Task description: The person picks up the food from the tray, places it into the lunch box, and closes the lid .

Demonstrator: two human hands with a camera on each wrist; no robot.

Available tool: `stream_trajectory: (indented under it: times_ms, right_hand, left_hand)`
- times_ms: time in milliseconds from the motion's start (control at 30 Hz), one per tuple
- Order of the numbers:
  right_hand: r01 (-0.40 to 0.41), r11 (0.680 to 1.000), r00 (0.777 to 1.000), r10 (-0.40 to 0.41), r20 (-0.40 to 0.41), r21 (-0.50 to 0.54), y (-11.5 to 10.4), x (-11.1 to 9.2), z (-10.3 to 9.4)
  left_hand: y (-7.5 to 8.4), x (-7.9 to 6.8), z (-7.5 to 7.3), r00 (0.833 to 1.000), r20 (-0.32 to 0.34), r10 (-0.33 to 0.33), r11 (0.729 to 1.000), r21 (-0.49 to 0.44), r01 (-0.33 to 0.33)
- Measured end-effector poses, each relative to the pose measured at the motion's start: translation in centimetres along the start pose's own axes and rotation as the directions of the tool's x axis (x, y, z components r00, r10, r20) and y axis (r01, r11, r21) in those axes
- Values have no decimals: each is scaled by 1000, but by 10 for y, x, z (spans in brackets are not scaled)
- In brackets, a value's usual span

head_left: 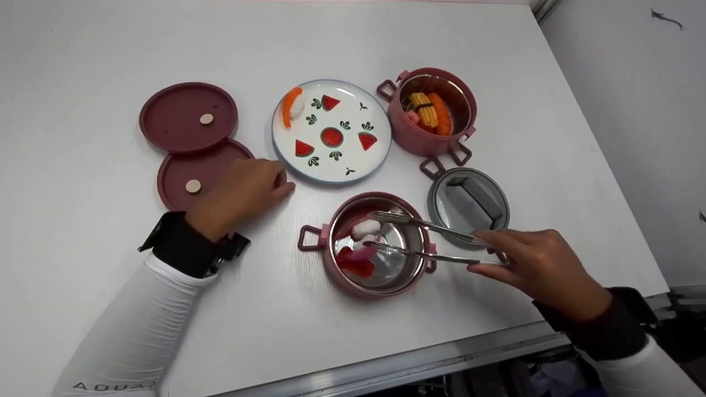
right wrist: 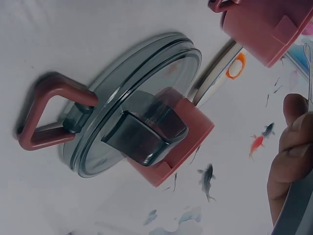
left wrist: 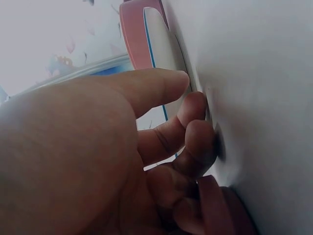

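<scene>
My right hand [head_left: 543, 267] grips metal tongs [head_left: 452, 258], their two arms spread apart. The tong tips reach into the near pink pot [head_left: 353, 286], at white rice-like lumps [head_left: 365, 227]. Beside these in the pot lie red and pink pieces [head_left: 356, 267]. My left hand [head_left: 242, 184] rests over the lower burgundy round tray [head_left: 176, 172], fingers loosely curled and holding nothing. In the left wrist view its fingertips [left wrist: 200, 134] are right at the tabletop, close to the plate's edge.
A watermelon-patterned plate [head_left: 358, 165] bears an orange-and-white sushi piece [head_left: 288, 107]. The far pink pot [head_left: 416, 142] contains yellow [head_left: 423, 110] and orange pieces [head_left: 441, 113]. A grey lid [head_left: 449, 201] lies right of the near pot. Another burgundy tray [head_left: 182, 116] overlaps the lower one.
</scene>
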State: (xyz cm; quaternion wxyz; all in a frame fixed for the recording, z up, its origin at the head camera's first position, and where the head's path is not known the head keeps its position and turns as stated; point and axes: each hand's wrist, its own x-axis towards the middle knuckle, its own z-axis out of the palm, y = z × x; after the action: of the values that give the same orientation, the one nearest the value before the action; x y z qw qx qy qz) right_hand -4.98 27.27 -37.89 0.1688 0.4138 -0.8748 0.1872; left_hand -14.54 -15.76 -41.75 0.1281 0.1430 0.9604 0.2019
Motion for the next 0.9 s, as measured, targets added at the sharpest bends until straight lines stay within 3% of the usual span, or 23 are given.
stream_trajectory:
  times_ms: [400, 667, 900]
  right_hand:
    - [18, 998, 1000, -20, -20, -61, -1, 29, 14]
    - [-84, 980, 993, 97, 65, -178, 0, 69, 30]
    - [-205, 958, 955, 241, 176, -199, 2, 116, 43]
  left_hand:
    - [1, 3, -1, 1000, -1, 14, 1000, 20, -14]
    - [-2, 0, 0, 1000, -12, 14, 1000, -3, -14]
    - [0, 0, 1, 1000, 4, 0, 999, -33, 0]
